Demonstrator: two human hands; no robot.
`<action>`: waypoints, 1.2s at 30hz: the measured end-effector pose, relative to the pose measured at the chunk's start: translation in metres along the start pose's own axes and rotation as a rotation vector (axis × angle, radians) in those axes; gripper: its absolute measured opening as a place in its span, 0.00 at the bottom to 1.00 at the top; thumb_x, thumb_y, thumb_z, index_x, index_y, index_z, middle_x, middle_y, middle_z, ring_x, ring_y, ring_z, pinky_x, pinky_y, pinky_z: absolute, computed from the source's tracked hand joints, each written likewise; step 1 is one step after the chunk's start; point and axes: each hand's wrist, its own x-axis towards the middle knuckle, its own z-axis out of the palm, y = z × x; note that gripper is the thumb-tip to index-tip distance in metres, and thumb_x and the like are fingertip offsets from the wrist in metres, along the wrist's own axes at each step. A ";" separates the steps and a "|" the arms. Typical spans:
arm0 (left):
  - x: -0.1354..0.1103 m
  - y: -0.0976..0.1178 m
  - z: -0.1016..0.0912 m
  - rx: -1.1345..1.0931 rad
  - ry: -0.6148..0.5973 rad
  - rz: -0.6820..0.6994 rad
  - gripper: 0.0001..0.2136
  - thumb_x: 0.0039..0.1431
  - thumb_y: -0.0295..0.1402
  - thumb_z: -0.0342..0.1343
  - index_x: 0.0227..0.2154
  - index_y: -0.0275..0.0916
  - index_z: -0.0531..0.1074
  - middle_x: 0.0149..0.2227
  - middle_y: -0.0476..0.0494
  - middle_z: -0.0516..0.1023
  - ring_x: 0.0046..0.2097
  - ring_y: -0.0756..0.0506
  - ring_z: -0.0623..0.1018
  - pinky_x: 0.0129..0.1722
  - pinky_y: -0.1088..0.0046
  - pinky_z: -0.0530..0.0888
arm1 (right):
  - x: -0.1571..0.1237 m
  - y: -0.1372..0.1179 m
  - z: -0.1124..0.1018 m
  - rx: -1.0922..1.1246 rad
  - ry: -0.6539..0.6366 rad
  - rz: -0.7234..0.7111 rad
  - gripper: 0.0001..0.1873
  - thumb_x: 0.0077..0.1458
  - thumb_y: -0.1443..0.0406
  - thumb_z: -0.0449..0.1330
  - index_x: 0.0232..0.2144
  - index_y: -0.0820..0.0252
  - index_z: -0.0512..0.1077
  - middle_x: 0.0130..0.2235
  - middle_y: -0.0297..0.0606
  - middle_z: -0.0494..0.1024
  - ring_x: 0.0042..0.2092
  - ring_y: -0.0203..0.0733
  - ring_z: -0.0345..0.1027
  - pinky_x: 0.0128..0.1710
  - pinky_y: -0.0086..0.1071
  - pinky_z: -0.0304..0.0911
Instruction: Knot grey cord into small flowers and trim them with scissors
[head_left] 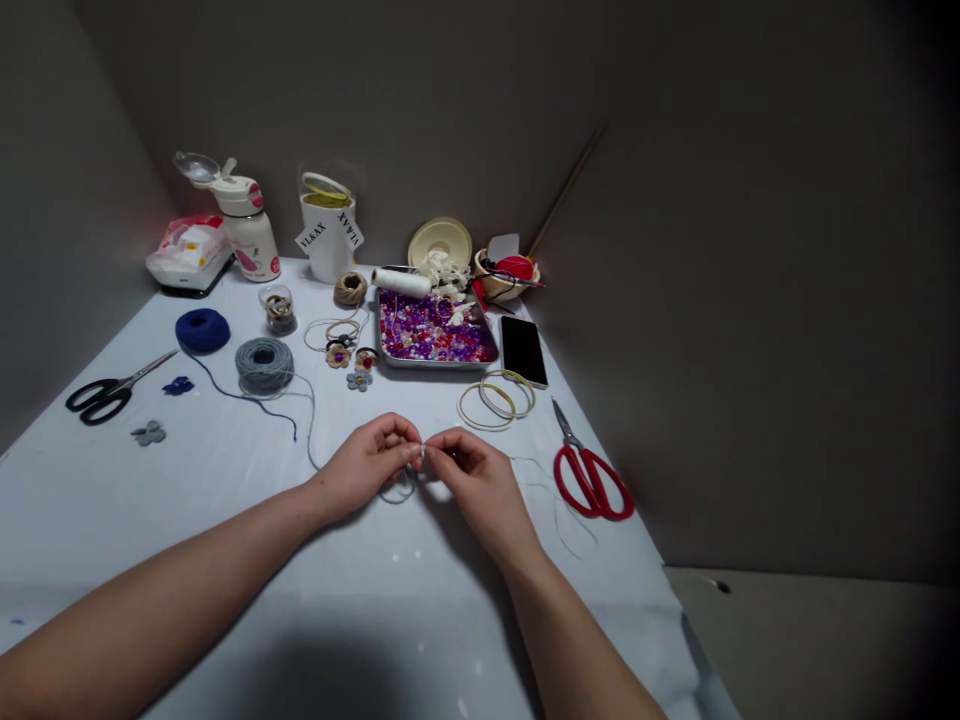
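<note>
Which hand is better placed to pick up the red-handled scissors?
Right, probably: the right hand is closer to the red-handled scissors, which lie on its side, while the left hand is farther off, beyond the right hand.

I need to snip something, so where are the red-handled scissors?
In the head view, the red-handled scissors lie on the right of the table, beside the right hand and below the black phone.

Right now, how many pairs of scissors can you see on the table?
2: black-handled scissors at the left, red-handled scissors at the right. Another pair could be hidden in the cluttered bowl at the back.
</note>
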 end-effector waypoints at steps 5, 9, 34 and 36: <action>0.000 0.001 0.001 0.022 0.008 -0.010 0.09 0.52 0.36 0.57 0.32 0.36 0.68 0.26 0.48 0.72 0.22 0.55 0.62 0.21 0.77 0.56 | 0.000 -0.001 0.001 0.006 0.008 0.012 0.08 0.50 0.61 0.60 0.28 0.61 0.71 0.28 0.34 0.73 0.30 0.36 0.63 0.32 0.31 0.58; -0.001 0.000 0.000 0.170 0.073 0.044 0.08 0.49 0.34 0.59 0.31 0.35 0.70 0.27 0.49 0.72 0.27 0.52 0.67 0.27 0.75 0.62 | 0.001 0.000 0.001 -0.001 0.032 0.015 0.09 0.49 0.59 0.60 0.28 0.61 0.71 0.27 0.33 0.72 0.29 0.36 0.62 0.30 0.30 0.57; 0.000 0.000 0.000 0.208 0.056 -0.026 0.05 0.48 0.31 0.57 0.27 0.34 0.71 0.26 0.48 0.72 0.28 0.52 0.68 0.29 0.75 0.63 | 0.002 0.005 -0.001 -0.071 -0.038 -0.053 0.05 0.46 0.64 0.59 0.28 0.59 0.69 0.27 0.32 0.71 0.29 0.36 0.63 0.30 0.31 0.59; 0.000 0.002 0.000 0.133 0.035 -0.081 0.05 0.47 0.31 0.57 0.26 0.33 0.71 0.24 0.49 0.71 0.25 0.54 0.66 0.26 0.76 0.60 | 0.001 0.004 -0.002 -0.103 -0.052 -0.097 0.03 0.48 0.65 0.58 0.28 0.59 0.69 0.27 0.32 0.70 0.29 0.36 0.63 0.30 0.31 0.59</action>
